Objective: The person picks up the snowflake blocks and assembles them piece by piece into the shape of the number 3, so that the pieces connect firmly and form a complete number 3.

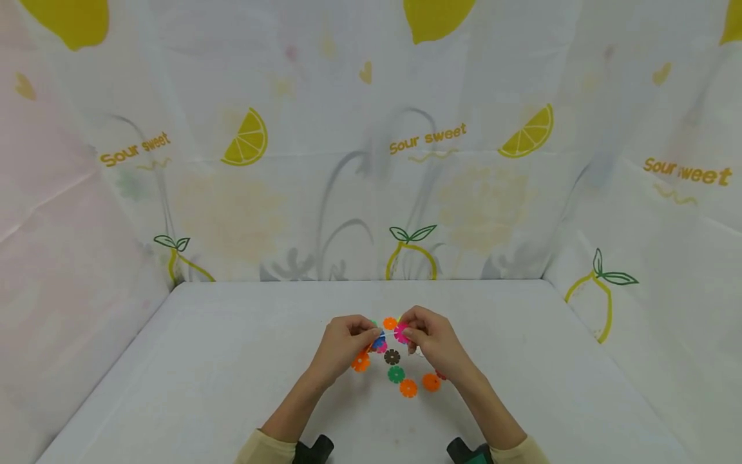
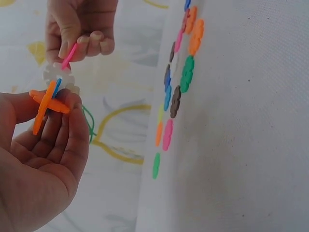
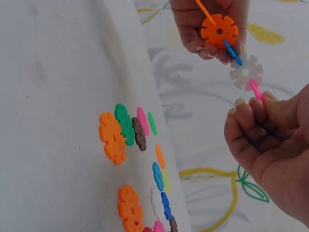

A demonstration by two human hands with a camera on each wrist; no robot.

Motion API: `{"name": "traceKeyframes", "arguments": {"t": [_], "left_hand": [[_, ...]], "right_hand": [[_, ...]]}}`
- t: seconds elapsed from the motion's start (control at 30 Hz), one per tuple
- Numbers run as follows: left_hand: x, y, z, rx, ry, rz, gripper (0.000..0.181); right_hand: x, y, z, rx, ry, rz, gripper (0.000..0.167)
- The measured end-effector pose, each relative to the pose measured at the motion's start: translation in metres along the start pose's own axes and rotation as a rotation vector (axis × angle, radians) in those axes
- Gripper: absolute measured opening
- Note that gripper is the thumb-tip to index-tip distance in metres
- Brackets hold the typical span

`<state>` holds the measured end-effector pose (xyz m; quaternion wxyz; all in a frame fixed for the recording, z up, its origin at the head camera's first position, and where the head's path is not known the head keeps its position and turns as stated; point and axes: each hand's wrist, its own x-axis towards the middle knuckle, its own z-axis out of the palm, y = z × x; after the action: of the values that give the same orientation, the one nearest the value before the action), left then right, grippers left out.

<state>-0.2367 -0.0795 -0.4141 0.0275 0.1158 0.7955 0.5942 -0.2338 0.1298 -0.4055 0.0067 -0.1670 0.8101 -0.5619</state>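
My left hand (image 1: 343,345) pinches a small chain of notched plastic discs. In the right wrist view the chain shows an orange disc (image 3: 219,31), a blue disc (image 3: 232,52) and a translucent white disc (image 3: 246,72). A second orange disc (image 2: 44,107) crosses the first in the left wrist view. Between thumb and fingers, my right hand (image 1: 437,338) holds a pink disc (image 3: 256,90) edge-on to the white one. The pink edge meets the white disc's rim; how deep it sits in a notch I cannot tell. Both hands are raised above the white table (image 1: 232,386).
Loose discs lie on the table below and around the hands, among them a brown one (image 1: 392,357), a green one (image 1: 396,374) and an orange one (image 1: 408,388). Behind the table hangs a lemon-printed cloth (image 1: 324,212).
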Motion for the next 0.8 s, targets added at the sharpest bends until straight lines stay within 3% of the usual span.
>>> {"name": "traceKeyframes", "arguments": {"t": [0.8], "left_hand": [[-0.0008,0.0010,0.0007,0.013,-0.001,0.016,0.018]], "right_hand": [[-0.0016,-0.0008,0.0020,-0.004,-0.023,-0.036,0.009]]}}
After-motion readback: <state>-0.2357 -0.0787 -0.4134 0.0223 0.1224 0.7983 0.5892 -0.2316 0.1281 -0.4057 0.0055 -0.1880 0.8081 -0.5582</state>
